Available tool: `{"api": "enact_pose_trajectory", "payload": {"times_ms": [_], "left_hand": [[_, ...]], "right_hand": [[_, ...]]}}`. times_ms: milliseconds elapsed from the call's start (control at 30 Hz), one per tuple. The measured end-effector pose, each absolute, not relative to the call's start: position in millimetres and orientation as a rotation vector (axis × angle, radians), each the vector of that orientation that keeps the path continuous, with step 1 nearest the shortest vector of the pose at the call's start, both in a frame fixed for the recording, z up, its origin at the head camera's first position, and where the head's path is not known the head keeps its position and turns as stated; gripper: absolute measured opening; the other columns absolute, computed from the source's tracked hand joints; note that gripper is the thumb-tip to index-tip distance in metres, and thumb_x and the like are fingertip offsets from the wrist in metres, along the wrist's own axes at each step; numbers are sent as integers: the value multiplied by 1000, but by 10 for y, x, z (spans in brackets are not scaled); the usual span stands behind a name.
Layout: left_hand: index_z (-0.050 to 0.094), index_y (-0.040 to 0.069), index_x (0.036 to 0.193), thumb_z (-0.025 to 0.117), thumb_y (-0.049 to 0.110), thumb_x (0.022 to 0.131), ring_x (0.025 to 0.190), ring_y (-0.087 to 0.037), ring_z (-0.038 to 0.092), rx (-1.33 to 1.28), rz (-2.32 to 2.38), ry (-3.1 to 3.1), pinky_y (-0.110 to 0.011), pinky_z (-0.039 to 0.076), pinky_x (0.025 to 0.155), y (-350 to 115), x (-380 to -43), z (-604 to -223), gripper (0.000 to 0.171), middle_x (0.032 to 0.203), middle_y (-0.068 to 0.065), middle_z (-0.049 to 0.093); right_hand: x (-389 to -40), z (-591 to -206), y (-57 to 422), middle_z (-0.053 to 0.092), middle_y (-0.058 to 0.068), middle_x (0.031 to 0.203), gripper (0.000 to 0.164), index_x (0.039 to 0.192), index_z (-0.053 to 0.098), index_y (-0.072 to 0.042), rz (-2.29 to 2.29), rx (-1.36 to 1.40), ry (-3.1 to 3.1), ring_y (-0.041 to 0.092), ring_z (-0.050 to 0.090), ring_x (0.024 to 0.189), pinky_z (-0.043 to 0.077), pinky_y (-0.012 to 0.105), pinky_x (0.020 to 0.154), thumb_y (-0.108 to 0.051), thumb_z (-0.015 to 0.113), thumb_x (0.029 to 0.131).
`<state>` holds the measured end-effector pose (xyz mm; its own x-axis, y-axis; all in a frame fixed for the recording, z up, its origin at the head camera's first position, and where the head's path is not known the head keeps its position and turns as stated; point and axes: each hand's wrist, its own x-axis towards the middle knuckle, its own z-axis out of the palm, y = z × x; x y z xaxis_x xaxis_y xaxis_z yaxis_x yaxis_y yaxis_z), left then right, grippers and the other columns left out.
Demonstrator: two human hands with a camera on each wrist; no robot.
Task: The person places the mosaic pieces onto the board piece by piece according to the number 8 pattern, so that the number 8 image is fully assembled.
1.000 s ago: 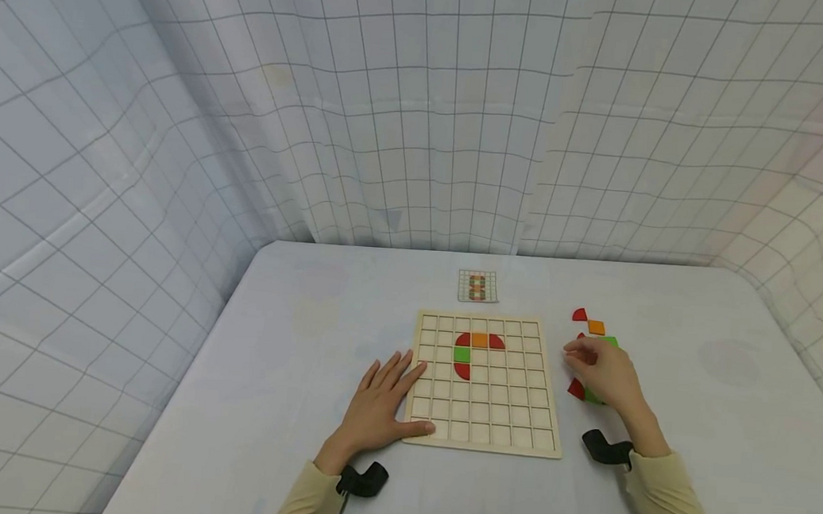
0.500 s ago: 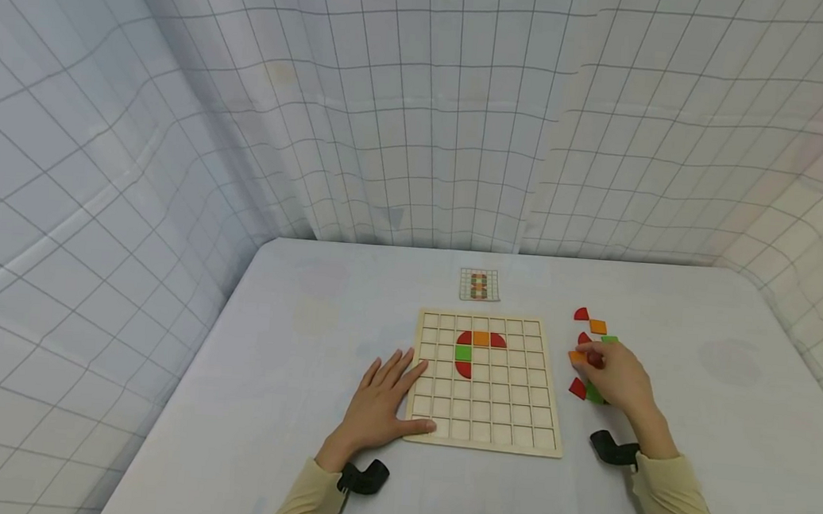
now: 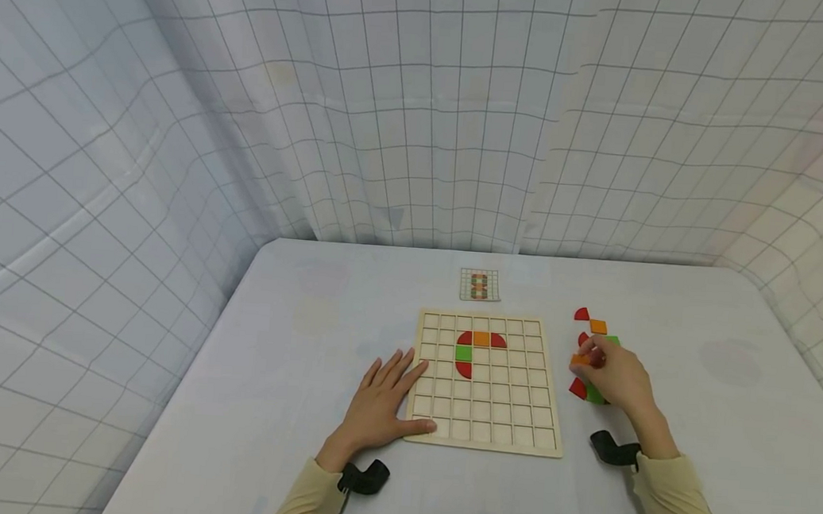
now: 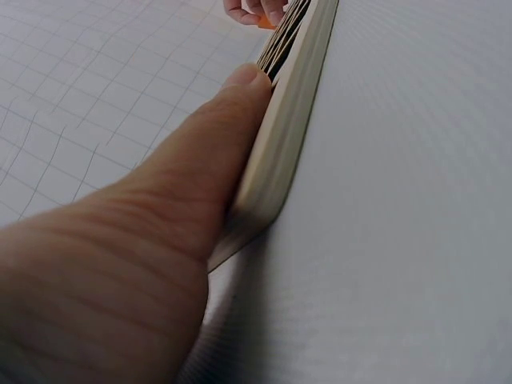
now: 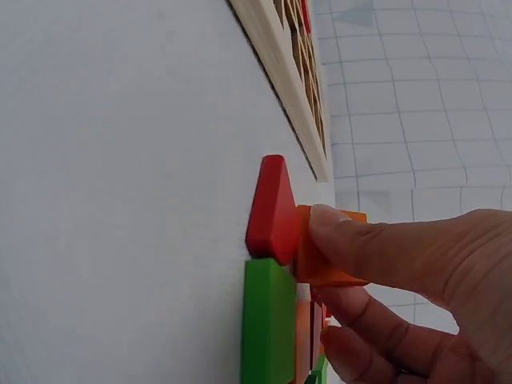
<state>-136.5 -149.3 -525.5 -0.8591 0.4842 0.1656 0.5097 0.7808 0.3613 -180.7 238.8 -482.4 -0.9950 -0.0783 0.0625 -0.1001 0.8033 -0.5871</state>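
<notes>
My left hand (image 3: 375, 414) rests with spread, straight fingers on the left edge of a wooden grid board (image 3: 490, 414). Its thumb (image 4: 216, 128) lies over the board's near corner. Between thumb and fingers, my right hand (image 3: 621, 377) pinches an orange square tile (image 5: 316, 264) just right of the board. Right beside that tile in the right wrist view are a red tile (image 5: 274, 212) and a green tile (image 5: 268, 320). On the board sit red quarter-round tiles, an orange square (image 3: 481, 338) and a green square (image 3: 464, 353). My right hand partly hides the loose tiles under it.
Behind the board lies a small pattern card (image 3: 479, 286) with a coloured grid design. Loose tiles, among them a red quarter-round (image 3: 582, 313) and an orange one (image 3: 598, 326), lie right of the board. Grid-lined white curtains (image 3: 420, 130) enclose the white table.
My right hand has shifted slightly right, and its fingers have closed on the orange tile, which now stands tilted in the grip. My left hand keeps its place on the board.
</notes>
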Motion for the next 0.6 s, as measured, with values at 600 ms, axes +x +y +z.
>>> {"api": "enact_pose_trajectory", "payload": {"times_ms": [600], "left_hand": [[27,19,152,58,68,80,143,-25,11,-807,-599,-2937,-48,5,112,-1488,-1371,-5253,92,156,-7,18]], "right_hand": [[-1864,-4791,1529,65,-1,85,11,94,69,-7,1440,560,-2845,15,59,73,50,29,65,-12,73,85]]}}
